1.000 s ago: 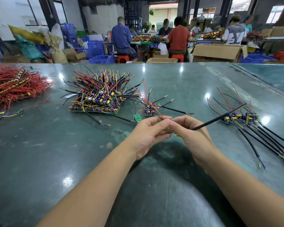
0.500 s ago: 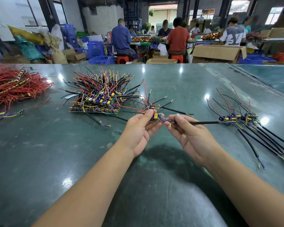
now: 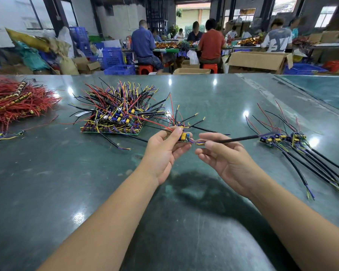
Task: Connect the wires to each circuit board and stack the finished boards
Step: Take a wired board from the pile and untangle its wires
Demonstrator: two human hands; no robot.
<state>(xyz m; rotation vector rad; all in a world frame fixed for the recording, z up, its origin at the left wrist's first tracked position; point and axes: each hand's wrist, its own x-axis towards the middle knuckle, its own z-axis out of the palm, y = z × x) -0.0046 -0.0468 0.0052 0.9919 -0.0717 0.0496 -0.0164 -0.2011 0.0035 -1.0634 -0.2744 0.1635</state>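
- While held up over the green table (image 3: 47, 192), small circuit board (image 3: 184, 138) pinched between thumb and fingertips of left hand (image 3: 165, 151), edges only.
- Right hand (image 3: 225, 161) pinching black sleeved cable (image 3: 241, 138) close to its stripped yellow and blue ends, just beside the board.
- Probably featherweight, stiff but fragile: best gripped by the board rim, never by the yellow parts on top.
- Cable looks springy and floppy further out, so grab near the tip for control.
- Thin red leads likely to snag on the big pile of boards (image 3: 114, 118) behind.
- Finished boards (image 3: 282, 137) lying off to the right, near enough for easy stacking.
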